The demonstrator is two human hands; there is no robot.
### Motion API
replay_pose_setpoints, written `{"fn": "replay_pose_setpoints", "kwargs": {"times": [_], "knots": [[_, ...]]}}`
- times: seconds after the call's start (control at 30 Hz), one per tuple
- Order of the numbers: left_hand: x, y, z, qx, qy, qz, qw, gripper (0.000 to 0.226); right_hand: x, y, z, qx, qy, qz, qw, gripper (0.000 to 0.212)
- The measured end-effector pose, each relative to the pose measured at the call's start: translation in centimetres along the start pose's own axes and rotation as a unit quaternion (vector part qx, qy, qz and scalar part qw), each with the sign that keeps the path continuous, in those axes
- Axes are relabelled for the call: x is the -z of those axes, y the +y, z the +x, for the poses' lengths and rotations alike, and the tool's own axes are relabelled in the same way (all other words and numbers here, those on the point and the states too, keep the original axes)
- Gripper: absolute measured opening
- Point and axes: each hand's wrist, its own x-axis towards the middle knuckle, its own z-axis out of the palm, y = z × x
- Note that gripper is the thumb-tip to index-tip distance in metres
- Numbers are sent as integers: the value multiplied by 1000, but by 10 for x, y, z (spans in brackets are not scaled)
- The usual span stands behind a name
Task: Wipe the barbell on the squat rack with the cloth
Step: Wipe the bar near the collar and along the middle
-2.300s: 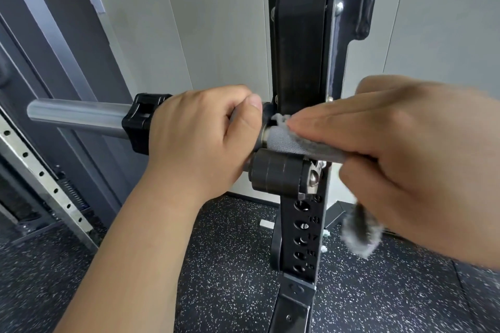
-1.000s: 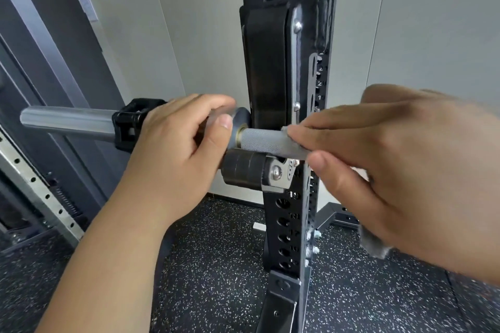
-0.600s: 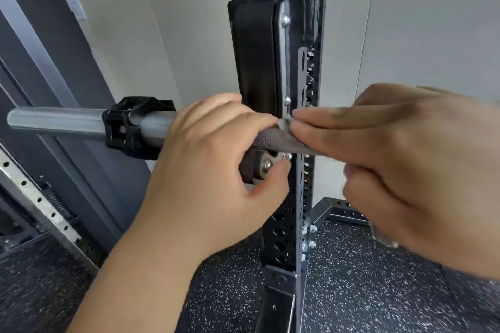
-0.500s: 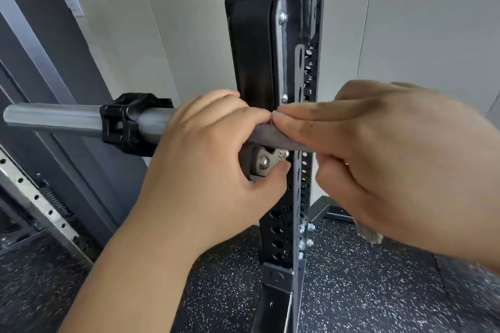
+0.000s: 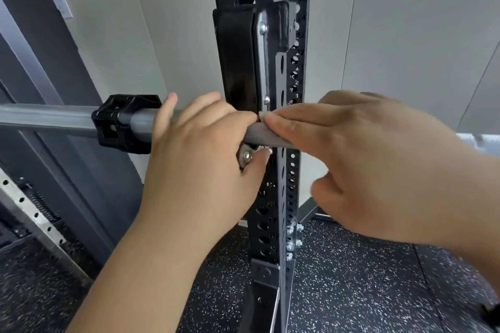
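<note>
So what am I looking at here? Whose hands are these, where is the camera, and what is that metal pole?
There is no robot here. A person wears a camera on their head, so you see their own two hands from above. The metal pole is a barbell resting on the black upright of a squat rack, above a speckled gym floor. A black collar is clamped round the bar. The left hand grips the bar beside the upright. The right hand presses a grey cloth onto the bar to wipe it.
</note>
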Motion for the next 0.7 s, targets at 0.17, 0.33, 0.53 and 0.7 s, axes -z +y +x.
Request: {"fn": "replay_pose_setpoints", "kwargs": {"times": [0.17, 0.33, 0.53, 0.7], "knots": [[1, 4, 4, -4, 7, 23, 1000, 19, -12, 2, -14, -37, -17, -66, 997, 78], [1, 5, 2, 7, 0, 0, 1000, 28, -46, -18, -1, -39, 38, -109, 993, 64], [-2, 1, 6, -11, 11, -6, 1000, 39, -50, 6, -37, 33, 152, -100, 983, 59], [-9, 3, 6, -5, 52, -13, 999, 23, -43, 0, -9, 5, 107, -50, 993, 65]]}}
